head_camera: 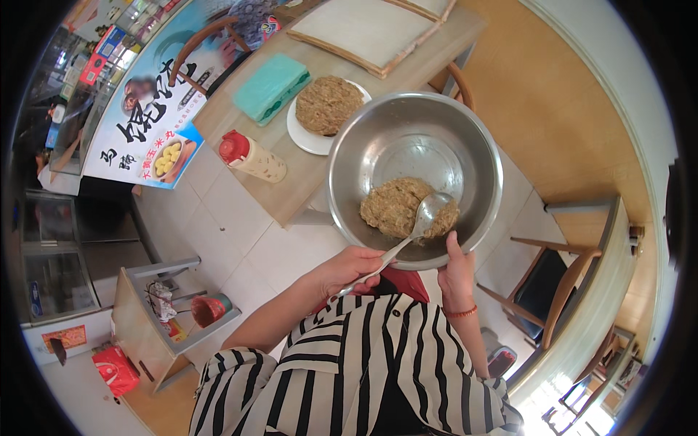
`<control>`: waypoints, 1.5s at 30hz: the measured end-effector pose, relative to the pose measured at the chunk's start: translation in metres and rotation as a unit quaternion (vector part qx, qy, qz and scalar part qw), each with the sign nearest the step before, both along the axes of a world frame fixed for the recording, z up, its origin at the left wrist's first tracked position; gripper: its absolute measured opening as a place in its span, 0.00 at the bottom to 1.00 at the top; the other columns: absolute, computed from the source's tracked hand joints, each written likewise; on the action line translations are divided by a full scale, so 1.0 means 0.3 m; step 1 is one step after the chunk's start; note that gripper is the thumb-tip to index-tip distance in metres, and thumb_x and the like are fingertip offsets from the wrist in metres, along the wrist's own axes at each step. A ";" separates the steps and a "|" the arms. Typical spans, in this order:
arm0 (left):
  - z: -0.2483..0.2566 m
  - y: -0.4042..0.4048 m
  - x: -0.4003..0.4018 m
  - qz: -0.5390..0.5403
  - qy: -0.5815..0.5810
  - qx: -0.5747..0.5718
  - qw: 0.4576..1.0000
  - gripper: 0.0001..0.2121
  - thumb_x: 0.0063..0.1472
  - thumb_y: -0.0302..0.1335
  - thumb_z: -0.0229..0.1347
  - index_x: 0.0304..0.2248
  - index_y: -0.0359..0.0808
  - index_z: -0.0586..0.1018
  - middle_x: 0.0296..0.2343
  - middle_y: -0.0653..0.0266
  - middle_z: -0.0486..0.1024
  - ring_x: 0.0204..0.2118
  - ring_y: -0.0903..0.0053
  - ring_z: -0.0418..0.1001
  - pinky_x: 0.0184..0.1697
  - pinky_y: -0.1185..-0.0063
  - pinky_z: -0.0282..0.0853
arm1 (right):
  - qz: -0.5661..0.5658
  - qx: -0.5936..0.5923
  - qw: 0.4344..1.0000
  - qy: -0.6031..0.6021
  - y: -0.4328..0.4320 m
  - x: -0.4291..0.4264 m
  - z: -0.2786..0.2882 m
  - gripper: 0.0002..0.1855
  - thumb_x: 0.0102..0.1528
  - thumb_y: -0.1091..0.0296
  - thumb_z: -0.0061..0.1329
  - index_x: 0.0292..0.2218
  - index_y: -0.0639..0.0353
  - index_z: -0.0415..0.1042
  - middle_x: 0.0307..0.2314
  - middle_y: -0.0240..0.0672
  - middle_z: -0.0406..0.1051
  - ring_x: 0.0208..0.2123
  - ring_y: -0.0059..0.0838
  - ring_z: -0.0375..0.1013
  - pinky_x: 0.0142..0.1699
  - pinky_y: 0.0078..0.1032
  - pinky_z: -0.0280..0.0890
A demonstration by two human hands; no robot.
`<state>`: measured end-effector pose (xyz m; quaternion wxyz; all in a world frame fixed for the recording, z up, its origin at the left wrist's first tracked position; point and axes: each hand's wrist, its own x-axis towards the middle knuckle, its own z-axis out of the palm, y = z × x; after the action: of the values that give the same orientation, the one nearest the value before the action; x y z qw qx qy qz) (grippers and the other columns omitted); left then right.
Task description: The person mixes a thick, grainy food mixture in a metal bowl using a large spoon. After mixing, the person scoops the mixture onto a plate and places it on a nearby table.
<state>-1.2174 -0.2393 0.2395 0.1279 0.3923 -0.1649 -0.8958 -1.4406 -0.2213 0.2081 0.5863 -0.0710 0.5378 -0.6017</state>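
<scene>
A large stainless steel bowl (480, 147) is tilted in front of me and holds a mound of minced filling (390, 204). My left hand (351, 270) grips the handle of a metal spoon (433, 210), whose head rests in the filling near the bowl's near side. At the bowl's near right edge, my right hand (458, 275) has its thumb over the rim; its other fingers are hidden below. Beyond the bowl, a white plate (299, 133) bears a rounded heap of similar filling (329, 104), and the bowl partly covers that plate.
On the table (262, 199) lie a turquoise packet (272, 87), a red-lidded bottle (256, 158) and a wood-framed white board (360, 30). A chair (545, 289) stands right. At lower left, a small side table (142, 321) has a red-lined bin (210, 310) next to it.
</scene>
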 end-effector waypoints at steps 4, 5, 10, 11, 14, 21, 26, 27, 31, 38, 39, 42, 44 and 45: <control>0.073 -0.080 0.095 0.036 0.038 -0.030 0.998 0.15 0.62 0.30 0.43 0.47 0.34 0.65 0.15 0.70 0.62 0.12 0.89 0.56 0.11 0.89 0.50 | -0.010 -0.005 1.000 -0.002 -0.025 -0.017 0.000 0.19 0.57 0.69 0.43 0.48 0.65 0.58 0.41 0.40 0.65 0.41 0.33 0.68 0.47 0.33 0.66; 0.089 -0.102 0.122 0.046 0.042 -0.038 0.997 0.16 0.62 0.31 0.43 0.47 0.34 0.65 0.15 0.70 0.62 0.12 0.89 0.56 0.11 0.89 0.50 | -0.023 -0.002 1.000 0.003 -0.034 -0.015 0.009 0.17 0.56 0.69 0.43 0.46 0.65 0.60 0.39 0.39 0.66 0.40 0.32 0.69 0.44 0.31 0.67; 0.110 -0.209 0.259 0.116 0.063 -0.125 0.983 0.16 0.62 0.30 0.44 0.48 0.34 0.66 0.15 0.69 0.63 0.11 0.87 0.58 0.10 0.88 0.52 | -0.090 0.002 0.996 0.008 -0.054 0.002 0.008 0.16 0.56 0.71 0.43 0.45 0.66 0.60 0.38 0.39 0.67 0.38 0.32 0.70 0.41 0.30 0.69; 0.115 -0.239 0.280 0.135 0.071 -0.147 0.977 0.16 0.62 0.30 0.43 0.48 0.34 0.66 0.15 0.69 0.63 0.11 0.87 0.58 0.10 0.88 0.52 | -0.102 0.002 0.995 0.010 -0.055 0.001 0.006 0.16 0.56 0.71 0.43 0.46 0.65 0.60 0.39 0.39 0.66 0.39 0.32 0.69 0.41 0.31 0.69; 0.110 -0.336 0.330 0.191 0.009 -0.217 0.957 0.17 0.62 0.30 0.44 0.49 0.33 0.66 0.15 0.69 0.65 0.10 0.86 0.59 0.10 0.87 0.53 | -0.109 0.010 0.994 -0.004 -0.054 0.003 0.009 0.18 0.56 0.71 0.43 0.47 0.65 0.59 0.41 0.39 0.65 0.40 0.32 0.69 0.42 0.31 0.68; -0.261 -0.568 0.320 0.202 -0.430 -0.465 0.747 0.19 0.59 0.31 0.47 0.50 0.37 0.65 0.16 0.63 0.67 0.18 0.77 0.67 0.22 0.79 0.66 | -0.172 0.026 0.985 -0.015 -0.026 0.020 0.000 0.18 0.56 0.71 0.42 0.48 0.65 0.59 0.41 0.39 0.65 0.41 0.35 0.68 0.44 0.34 0.67; -0.418 -0.602 0.316 0.023 -0.639 -0.517 0.569 0.20 0.56 0.28 0.48 0.51 0.42 0.67 0.20 0.58 0.70 0.26 0.72 0.69 0.31 0.72 0.65 | -0.204 0.036 0.978 -0.031 0.032 -0.039 -0.057 0.18 0.56 0.71 0.43 0.48 0.61 0.59 0.41 0.39 0.66 0.42 0.36 0.68 0.46 0.37 0.67; -0.435 -0.607 0.316 0.032 -0.623 -0.508 0.595 0.21 0.56 0.27 0.47 0.51 0.43 0.67 0.20 0.58 0.70 0.26 0.71 0.69 0.31 0.71 0.65 | -0.212 0.034 0.976 -0.031 0.041 -0.045 -0.067 0.18 0.56 0.71 0.43 0.48 0.61 0.59 0.41 0.39 0.66 0.42 0.36 0.68 0.46 0.37 0.67; -0.396 -0.604 0.335 0.196 -0.415 -0.432 0.776 0.22 0.56 0.26 0.48 0.52 0.40 0.65 0.17 0.68 0.66 0.21 0.80 0.65 0.25 0.79 0.62 | -0.228 0.043 0.972 -0.034 0.062 -0.090 -0.062 0.19 0.56 0.71 0.42 0.49 0.62 0.58 0.43 0.40 0.65 0.43 0.37 0.68 0.47 0.38 0.67; -0.181 -0.550 0.276 0.328 -0.229 -0.289 0.870 0.21 0.57 0.26 0.49 0.51 0.34 0.65 0.17 0.77 0.61 0.15 0.92 0.57 0.15 0.89 0.50 | -0.194 0.024 0.981 -0.008 0.058 -0.224 -0.124 0.22 0.56 0.65 0.43 0.50 0.63 0.57 0.44 0.43 0.64 0.45 0.41 0.66 0.48 0.42 0.65; -0.186 -0.557 0.267 0.341 -0.225 -0.298 0.863 0.21 0.58 0.26 0.49 0.51 0.34 0.65 0.16 0.77 0.60 0.14 0.92 0.56 0.14 0.89 0.50 | -0.190 0.018 0.981 -0.017 0.051 -0.241 -0.126 0.22 0.56 0.65 0.43 0.50 0.63 0.57 0.44 0.44 0.64 0.45 0.41 0.66 0.48 0.43 0.65; -0.247 -0.567 0.246 0.298 -0.310 -0.336 0.838 0.21 0.58 0.27 0.48 0.52 0.35 0.64 0.16 0.76 0.60 0.13 0.91 0.55 0.13 0.89 0.50 | -0.184 0.002 0.982 -0.034 0.047 -0.277 -0.129 0.22 0.56 0.64 0.44 0.50 0.64 0.57 0.45 0.44 0.64 0.46 0.41 0.66 0.48 0.43 0.65; -0.231 -0.536 0.236 0.308 -0.251 -0.299 0.867 0.20 0.59 0.29 0.48 0.51 0.36 0.65 0.15 0.74 0.61 0.12 0.90 0.56 0.12 0.88 0.50 | -0.179 -0.013 0.983 -0.036 0.044 -0.289 -0.117 0.22 0.56 0.64 0.43 0.49 0.65 0.57 0.45 0.44 0.64 0.46 0.41 0.66 0.48 0.42 0.65; -0.213 -0.512 0.231 0.313 -0.222 -0.277 0.881 0.19 0.59 0.30 0.48 0.50 0.37 0.65 0.15 0.73 0.61 0.12 0.89 0.56 0.11 0.87 0.50 | -0.186 -0.004 0.982 -0.043 0.042 -0.289 -0.104 0.21 0.56 0.66 0.43 0.49 0.65 0.57 0.45 0.44 0.64 0.45 0.41 0.66 0.47 0.41 0.65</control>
<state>-1.1481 -0.3928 0.1757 0.4651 0.5611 -0.2984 -0.6162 -1.5274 -0.2086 0.1770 0.4863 0.0540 0.5133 -0.7051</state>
